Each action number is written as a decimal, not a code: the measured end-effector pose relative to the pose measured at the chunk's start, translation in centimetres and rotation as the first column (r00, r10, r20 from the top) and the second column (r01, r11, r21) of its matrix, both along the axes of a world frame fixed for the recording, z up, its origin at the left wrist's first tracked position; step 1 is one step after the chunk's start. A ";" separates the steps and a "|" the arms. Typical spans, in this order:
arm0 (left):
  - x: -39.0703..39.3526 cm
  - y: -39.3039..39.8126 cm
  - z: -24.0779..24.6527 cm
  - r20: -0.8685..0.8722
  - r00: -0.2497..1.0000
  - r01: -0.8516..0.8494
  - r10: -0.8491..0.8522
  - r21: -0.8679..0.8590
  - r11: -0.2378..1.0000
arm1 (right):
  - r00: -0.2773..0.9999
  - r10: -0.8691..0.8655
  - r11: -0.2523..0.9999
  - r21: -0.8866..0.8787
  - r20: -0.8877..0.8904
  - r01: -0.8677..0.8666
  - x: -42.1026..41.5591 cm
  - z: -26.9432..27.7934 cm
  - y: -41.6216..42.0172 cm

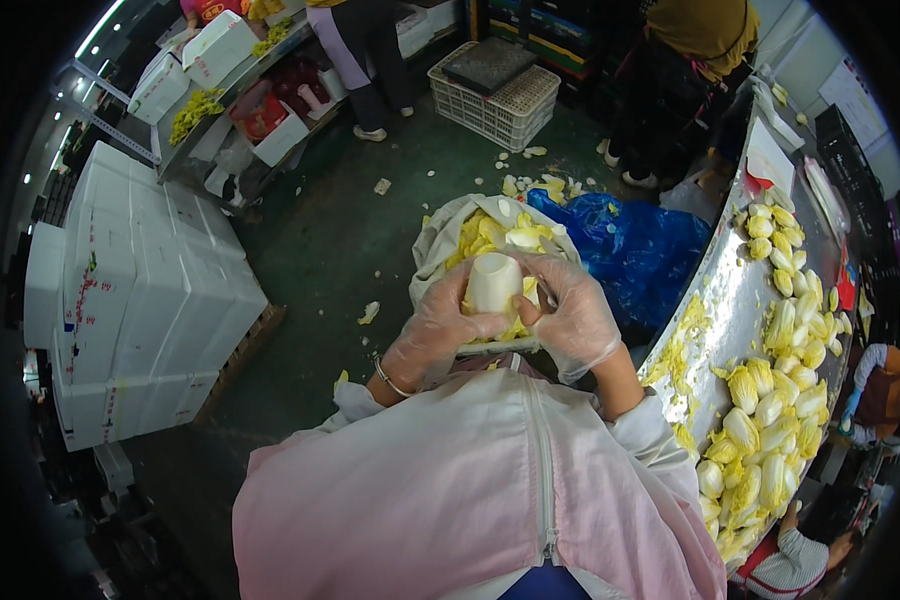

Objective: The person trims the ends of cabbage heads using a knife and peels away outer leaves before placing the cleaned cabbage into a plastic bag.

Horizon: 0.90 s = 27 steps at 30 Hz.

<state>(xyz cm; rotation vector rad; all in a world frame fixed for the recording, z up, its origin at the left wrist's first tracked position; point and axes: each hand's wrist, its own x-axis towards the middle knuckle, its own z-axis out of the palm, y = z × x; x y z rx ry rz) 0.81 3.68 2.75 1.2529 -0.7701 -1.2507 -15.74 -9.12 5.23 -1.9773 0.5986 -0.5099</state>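
A trimmed napa cabbage [494,285], its pale base facing up, is held between my two hands in clear plastic gloves. My left hand [442,319] grips it from the left side. My right hand [570,304] touches its right side, thumb towards it, and also holds a small dark tool, probably a knife [547,291], partly hidden by the fingers. Just beyond and below my hands stands a container lined with a whitish sack [431,251], full of loose yellow cabbage leaves [484,231].
Many small napa cabbages [769,420] lie on the curved metal table [679,322] at right. A blue plastic sheet [630,247], a white crate [495,112] and leaf scraps are on the floor. White foam boxes [142,300] stand stacked at left. Other people stand ahead and at right.
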 end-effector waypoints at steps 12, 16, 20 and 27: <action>1.9 0.0 0.3 -0.212 0.946 0.241 -0.247 -0.053 0.969 | 0.986 -0.166 0.983 -0.084 -0.008 0.165 -0.6 -0.7 -2.2; 1.3 0.3 0.4 -0.483 0.853 0.103 -0.197 -0.215 0.971 | 0.967 -0.256 0.966 -0.029 -0.002 0.256 -1.1 -0.4 -3.3; 0.8 -0.5 -1.8 -0.516 0.856 -0.089 -0.030 -0.203 0.975 | 0.969 -0.248 0.967 0.048 -0.023 0.248 -0.1 -0.2 -2.3; -0.4 -2.5 -2.3 -0.666 0.730 -0.250 0.153 -0.053 0.967 | 0.986 -0.133 0.980 0.132 -0.103 0.146 0.8 -0.6 0.5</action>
